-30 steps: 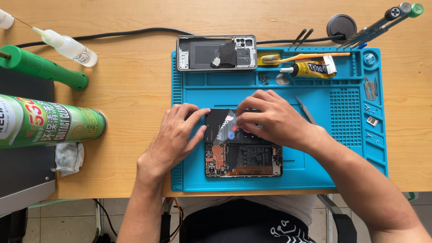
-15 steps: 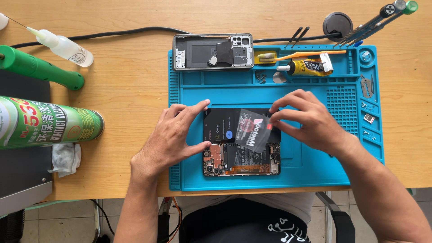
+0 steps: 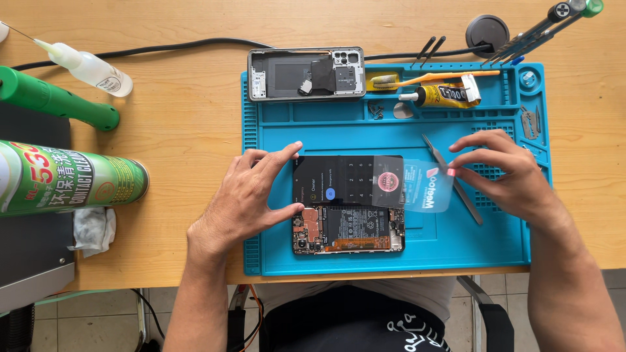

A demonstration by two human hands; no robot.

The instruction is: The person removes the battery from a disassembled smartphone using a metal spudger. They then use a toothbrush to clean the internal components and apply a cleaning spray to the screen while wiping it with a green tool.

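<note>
Hands worked over an opened smartphone (image 3: 347, 220) lying on a blue repair mat (image 3: 456, 248) atop a wooden surface (image 3: 182, 143). The left hand (image 3: 244, 199) steadied the phone's left edge, fingers spread and thumb pressed to its side, while the right hand (image 3: 505, 173) pinched the red tab of a clear protective film (image 3: 417, 186), peeled most of the way off and attached only near the dark upper panel's right end. That panel showed a lit display; below it the circuit board and battery lay exposed, which suggested reassembly was far from finished. The removed back cover (image 3: 305, 73) rested at the mat's top edge, well apart from the phone. The mat's upper tray slots held a yellow-handled brush (image 3: 424, 78) and a tube of adhesive (image 3: 447, 95), with a few tiny dark parts, seemingly screws, in a compartment below the brush. A thin metal pry tool (image 3: 466, 195) lay just beside the film. Off the mat stood a green spray can (image 3: 68, 186) on its side, a crumpled wipe (image 3: 93, 229) and a needle-tip squeeze bottle (image 3: 88, 66).
</note>
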